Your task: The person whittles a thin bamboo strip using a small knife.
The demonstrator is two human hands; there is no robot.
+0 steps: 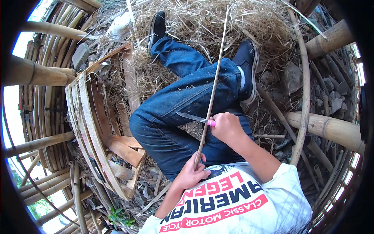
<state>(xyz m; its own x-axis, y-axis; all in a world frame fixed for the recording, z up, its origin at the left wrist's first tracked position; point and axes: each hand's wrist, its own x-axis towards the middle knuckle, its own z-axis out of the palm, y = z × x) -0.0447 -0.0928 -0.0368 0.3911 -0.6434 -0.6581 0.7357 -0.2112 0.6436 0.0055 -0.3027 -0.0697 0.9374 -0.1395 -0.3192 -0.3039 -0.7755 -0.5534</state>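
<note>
Your left hand [191,173]: fingers curled around the near end of the bamboo strip [215,82]. Your right hand [228,126]: fingers wrapped round the knife [193,117], blade crossing the strip beyond the left fingers. Shavings [189,86] farther out suggest trimming partly done; remainder unclear.

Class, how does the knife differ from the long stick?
The knife is far shorter than the stick. The knife has a grey blade and pink handle; the stick is plain tan. The knife points left, while the stick points mostly forward. Both are held: knife in the right hand, stick in the left hand.
</note>
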